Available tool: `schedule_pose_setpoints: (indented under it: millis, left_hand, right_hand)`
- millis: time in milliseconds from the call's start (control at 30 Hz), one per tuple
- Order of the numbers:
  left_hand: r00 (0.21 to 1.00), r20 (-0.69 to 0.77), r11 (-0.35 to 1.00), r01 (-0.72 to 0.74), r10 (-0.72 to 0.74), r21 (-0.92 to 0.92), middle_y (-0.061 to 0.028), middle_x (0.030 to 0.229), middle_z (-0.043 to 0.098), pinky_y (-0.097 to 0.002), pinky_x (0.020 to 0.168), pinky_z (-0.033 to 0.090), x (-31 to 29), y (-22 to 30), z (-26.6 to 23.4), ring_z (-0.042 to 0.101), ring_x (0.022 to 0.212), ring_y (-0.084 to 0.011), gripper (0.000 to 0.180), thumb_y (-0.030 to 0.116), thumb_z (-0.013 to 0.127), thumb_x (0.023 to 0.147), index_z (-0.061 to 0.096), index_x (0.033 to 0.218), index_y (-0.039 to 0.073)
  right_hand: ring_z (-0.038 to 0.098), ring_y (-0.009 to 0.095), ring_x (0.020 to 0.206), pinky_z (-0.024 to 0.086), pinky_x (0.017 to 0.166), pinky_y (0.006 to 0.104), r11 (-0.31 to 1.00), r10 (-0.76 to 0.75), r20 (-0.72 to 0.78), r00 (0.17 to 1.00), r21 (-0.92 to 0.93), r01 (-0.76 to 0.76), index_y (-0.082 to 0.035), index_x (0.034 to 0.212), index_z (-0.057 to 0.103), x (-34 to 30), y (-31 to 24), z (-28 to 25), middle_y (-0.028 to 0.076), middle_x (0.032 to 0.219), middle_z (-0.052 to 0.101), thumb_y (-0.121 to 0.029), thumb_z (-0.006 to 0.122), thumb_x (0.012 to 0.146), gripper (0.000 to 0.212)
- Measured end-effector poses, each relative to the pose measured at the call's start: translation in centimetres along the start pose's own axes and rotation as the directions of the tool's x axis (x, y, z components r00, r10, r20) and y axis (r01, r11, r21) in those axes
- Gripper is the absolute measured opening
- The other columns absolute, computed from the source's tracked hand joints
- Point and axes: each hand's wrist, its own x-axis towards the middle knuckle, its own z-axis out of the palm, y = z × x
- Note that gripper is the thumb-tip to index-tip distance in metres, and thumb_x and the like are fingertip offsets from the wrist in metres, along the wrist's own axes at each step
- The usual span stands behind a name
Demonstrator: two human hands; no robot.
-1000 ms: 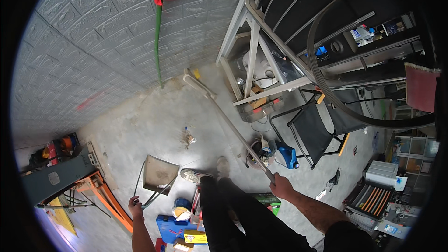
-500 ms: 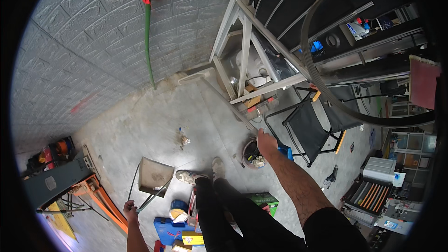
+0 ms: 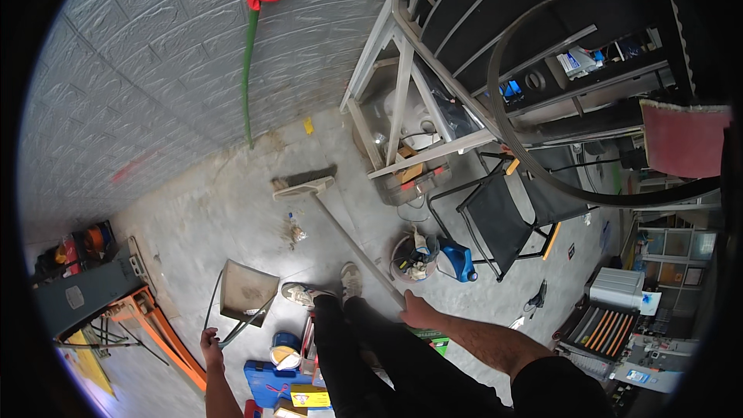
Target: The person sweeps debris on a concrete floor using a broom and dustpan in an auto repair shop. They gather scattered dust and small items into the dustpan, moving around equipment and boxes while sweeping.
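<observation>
The broom (image 3: 348, 238) and dustpan (image 3: 248, 292) are both gripped, right hand (image 3: 420, 312) on the first, left hand (image 3: 210, 347) on the second, so from over here short low strokes suit that little debris clump (image 3: 295, 231) between broom and dustpan imo.

Had on a short black sleeve (image 3: 561, 388) at the top of the right arm (image 3: 491, 342), long black pants (image 3: 406, 375), and pale shoes (image 3: 298, 292) with some darker patches. Had bare hands (image 3: 419, 313).
</observation>
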Motion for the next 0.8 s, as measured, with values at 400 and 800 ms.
schedule_pose_setpoints:
  millis: [400, 800]
  left_hand:
    - [0.999, 0.027, 0.995, 0.02, -0.022, 0.097, -0.0047, 0.127, 0.067, -0.0352, 0.099, 0.052, -0.1, -0.3, 0.7, 0.06, 0.114, -0.0185, 0.044, -0.009, 0.038, 0.108, 0.071, 0.128, 0.011]
    - [0.981, 0.044, 0.974, 0.18, -0.187, 0.136, -0.0059, 0.129, 0.06, -0.0343, 0.101, 0.05, -0.1, 0.0, 1.0, 0.056, 0.106, -0.0171, 0.048, -0.007, 0.034, 0.114, 0.069, 0.136, 0.019]
  right_hand:
    - [0.072, 0.04, 0.05, 0.057, 0.049, 0.054, 0.994, -0.013, -0.268, 0.963, 0.097, 0.04, 0.005, 0.121, 0.049, -3.5, -3.7, 1.4, 0.023, 0.064, 0.07, -0.037, 0.069, 0.114, 0.047]
    - [0.068, 0.032, 0.049, 0.056, 0.044, 0.0502, 0.827, 0.166, 0.254, 0.953, 0.491, -0.275, 0.005, 0.122, 0.046, -5.6, -5.1, 9.0, 0.019, 0.071, 0.067, -0.037, 0.059, 0.119, 0.044]
